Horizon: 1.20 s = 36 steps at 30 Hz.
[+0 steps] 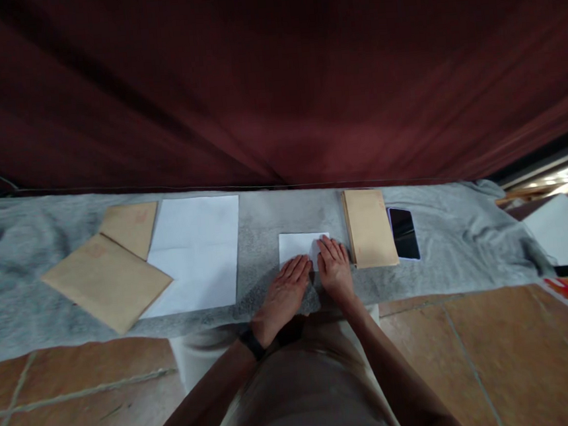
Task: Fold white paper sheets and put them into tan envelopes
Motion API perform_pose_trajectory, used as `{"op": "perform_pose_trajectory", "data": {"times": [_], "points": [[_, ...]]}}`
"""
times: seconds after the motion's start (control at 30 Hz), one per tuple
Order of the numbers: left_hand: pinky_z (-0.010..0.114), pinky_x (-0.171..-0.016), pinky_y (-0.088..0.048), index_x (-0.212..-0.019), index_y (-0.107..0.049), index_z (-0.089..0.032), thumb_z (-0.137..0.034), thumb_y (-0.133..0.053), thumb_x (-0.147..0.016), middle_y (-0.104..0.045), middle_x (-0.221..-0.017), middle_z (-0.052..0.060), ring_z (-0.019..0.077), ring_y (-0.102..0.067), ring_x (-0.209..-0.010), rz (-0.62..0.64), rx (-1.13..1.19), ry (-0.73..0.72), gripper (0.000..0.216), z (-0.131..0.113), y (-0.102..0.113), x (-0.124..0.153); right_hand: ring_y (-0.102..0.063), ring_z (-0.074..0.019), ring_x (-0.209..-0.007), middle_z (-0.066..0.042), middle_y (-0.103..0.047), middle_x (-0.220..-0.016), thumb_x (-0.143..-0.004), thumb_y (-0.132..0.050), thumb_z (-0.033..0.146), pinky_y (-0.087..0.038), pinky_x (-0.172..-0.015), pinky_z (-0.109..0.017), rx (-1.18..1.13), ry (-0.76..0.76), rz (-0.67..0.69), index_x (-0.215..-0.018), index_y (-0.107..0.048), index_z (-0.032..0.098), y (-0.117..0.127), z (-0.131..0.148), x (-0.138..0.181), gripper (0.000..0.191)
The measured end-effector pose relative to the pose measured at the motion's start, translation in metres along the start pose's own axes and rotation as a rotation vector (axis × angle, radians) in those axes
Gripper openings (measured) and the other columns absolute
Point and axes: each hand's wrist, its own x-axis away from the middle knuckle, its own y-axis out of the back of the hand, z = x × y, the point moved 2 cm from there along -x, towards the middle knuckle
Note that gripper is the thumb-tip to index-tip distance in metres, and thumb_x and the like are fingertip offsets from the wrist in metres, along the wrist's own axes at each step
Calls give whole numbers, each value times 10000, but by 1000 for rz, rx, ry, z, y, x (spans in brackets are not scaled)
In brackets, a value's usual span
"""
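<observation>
A small folded white sheet of paper (296, 244) lies on the grey cloth in front of me. My left hand (288, 285) rests flat on its lower left part, fingers stretched out. On its right side lies my right hand (335, 268), also with fingers extended and pressing down on the paper. The lower edge of the sheet is partly hidden under both hands. Close to the right hand is a stack of brown envelopes (371, 228).
Left of me lie larger white sheets (195, 254), partly covered by two brown envelopes (108, 278). A phone (404, 232) lies beside the envelope stack. The grey cloth (259, 215) covers a narrow table. A dark red curtain (273, 94) hangs behind it.
</observation>
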Motion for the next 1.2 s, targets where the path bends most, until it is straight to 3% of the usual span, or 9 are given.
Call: {"op": "perform_pose_trajectory", "data": {"times": [0.2, 0.43, 0.77, 1.2], "points": [[412, -1240, -344, -1485, -490, -105, -240, -410, -1040, -456, -1586, 142, 235, -385, -1501, -19, -45, 24, 472, -1, 1, 17, -416, -273, -1466, -138, -558, -1501, -1033, -377, 193, -289, -1223, -579, -32, 39, -10, -1455, -548, 163, 5, 6, 1, 456], [426, -1245, -334, -1428, -554, -97, -196, -407, -1029, -518, -1537, 156, 235, -433, -1473, -6, -74, 4, 436, -2, 3, 21, -514, -220, -1402, -101, -602, -1464, -1032, -405, 231, -350, -1242, -483, -117, 276, 163, -1455, -564, 176, 3, 32, 15, 455], [437, -1248, -328, -1444, -547, -118, -270, -425, -1049, -489, -1561, 136, 241, -440, -1469, -57, -44, 65, 440, 10, 8, 35, -508, -242, -1412, -119, -581, -1483, -1044, -408, 219, -398, -1212, -506, -91, 261, 146, -1451, -550, 150, 18, 7, 29, 436], [462, -1266, -282, -1462, -504, -22, -266, -371, -1048, -439, -1577, 208, 280, -381, -1501, -40, -87, 134, 498, 19, 9, -21, -515, -247, -1404, -130, -596, -1464, -1042, -413, 204, -417, -1199, -513, -133, 257, 111, -1440, -557, 156, 18, 7, 31, 426]]}}
